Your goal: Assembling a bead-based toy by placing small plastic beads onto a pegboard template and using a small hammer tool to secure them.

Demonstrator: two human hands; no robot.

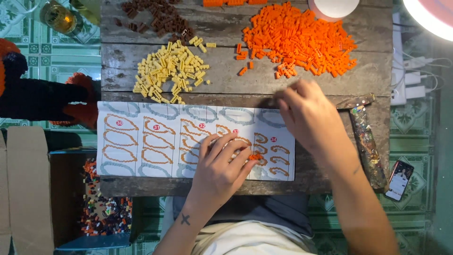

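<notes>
Orange bricks [297, 40], pale-yellow bricks [170, 71]

brick heaps: three – orange [297, 40], yellow [171, 71], brown [158, 18]
instruction sheets: one [141, 141]
phones: one [399, 180]
hands: two – left [222, 170], right [306, 115]
boxes of mixed bricks: one [101, 208]
</notes>
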